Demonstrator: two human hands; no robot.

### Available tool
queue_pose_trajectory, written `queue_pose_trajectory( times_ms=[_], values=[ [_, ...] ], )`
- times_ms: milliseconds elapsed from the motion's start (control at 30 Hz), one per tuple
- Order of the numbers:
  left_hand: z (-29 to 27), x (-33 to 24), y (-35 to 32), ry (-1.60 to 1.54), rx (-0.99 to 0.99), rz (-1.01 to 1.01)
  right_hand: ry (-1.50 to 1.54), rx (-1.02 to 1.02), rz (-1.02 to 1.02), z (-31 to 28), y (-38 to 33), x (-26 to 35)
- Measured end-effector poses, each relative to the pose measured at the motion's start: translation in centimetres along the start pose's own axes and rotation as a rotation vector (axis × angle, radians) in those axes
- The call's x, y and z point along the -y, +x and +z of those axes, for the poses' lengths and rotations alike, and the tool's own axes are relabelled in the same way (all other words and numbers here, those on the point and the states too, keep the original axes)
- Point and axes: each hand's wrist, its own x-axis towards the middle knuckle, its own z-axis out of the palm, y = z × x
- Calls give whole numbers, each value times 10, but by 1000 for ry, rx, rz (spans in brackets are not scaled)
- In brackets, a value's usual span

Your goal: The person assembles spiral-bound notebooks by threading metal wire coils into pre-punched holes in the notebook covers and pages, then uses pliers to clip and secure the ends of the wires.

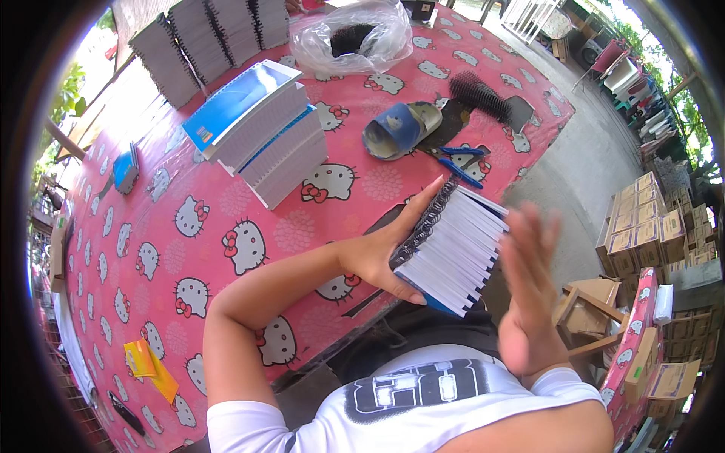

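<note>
left hand (384, 255): gripping 1 notebook bundle (453, 248) around its coiled side, apparently steadying it
right hand (529, 283): open, blurred, beside the pages
notebook stack (276, 143): near, probably for reach

Table (294, 230): wore a pink cover (162, 226) printed with white cat faces (243, 253).
Floor (555, 155): ran grey beyond the table's right side.
Cartons (638, 230): stood stacked along the right.
Red chair (609, 55): stood at the far upper right.
Greenery (72, 89): showed at both outer edges.
Daylight: fell brightly from the upper left and upper right.
</note>
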Motion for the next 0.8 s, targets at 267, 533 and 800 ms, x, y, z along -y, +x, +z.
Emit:
queue_pose_trajectory(
  times_ms=[267, 533, 800],
  values=[
    [3, -2, 2, -68, 0, -10, 304, -341, 147, 27, -21, -33],
    [3, 1, -3, -95, -8, -53, 846, -282, 359, 73, -54, -29],
    [7, 9, -2, -191, 53, -11, 600, -411, 172, 107, -38, -22]
  ],
)
